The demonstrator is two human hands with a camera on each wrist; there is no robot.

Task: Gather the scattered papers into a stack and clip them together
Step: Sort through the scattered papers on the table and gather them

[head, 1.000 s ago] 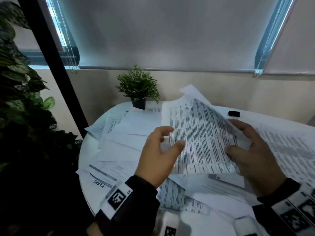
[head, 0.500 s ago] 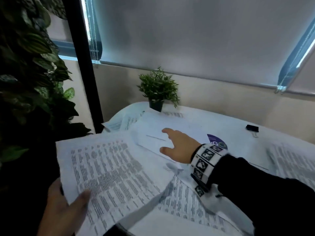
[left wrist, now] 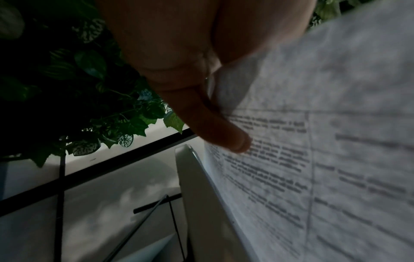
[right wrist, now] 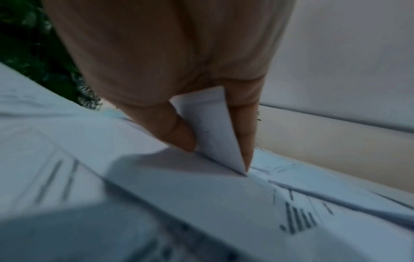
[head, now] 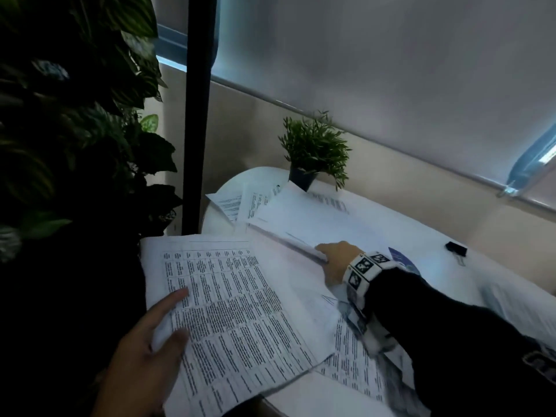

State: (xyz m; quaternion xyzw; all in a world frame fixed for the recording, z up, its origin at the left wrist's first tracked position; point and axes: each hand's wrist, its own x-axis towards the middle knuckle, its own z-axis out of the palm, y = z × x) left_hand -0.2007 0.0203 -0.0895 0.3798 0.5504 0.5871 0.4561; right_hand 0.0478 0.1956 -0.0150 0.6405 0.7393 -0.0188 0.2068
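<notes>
My left hand holds a printed table sheet at its left edge, out past the table's near left rim; thumb on top, fingers hidden beneath. My right hand reaches across and pinches the near edge of a blank white sheet lying on other papers; the lifted corner sits between thumb and finger. More printed pages lie at the far left, and others under my right sleeve. A black binder clip rests on the table at the right.
A small potted plant stands at the back of the round white table. Large dark foliage and a black post close off the left. A purple disc shows beside my right wrist. More paper lies at the right.
The right hand has gone from reaching over the blank sheet to pinching its edge. The left hand still holds the printed sheet, its thumb now further onto the page. The view has swung left.
</notes>
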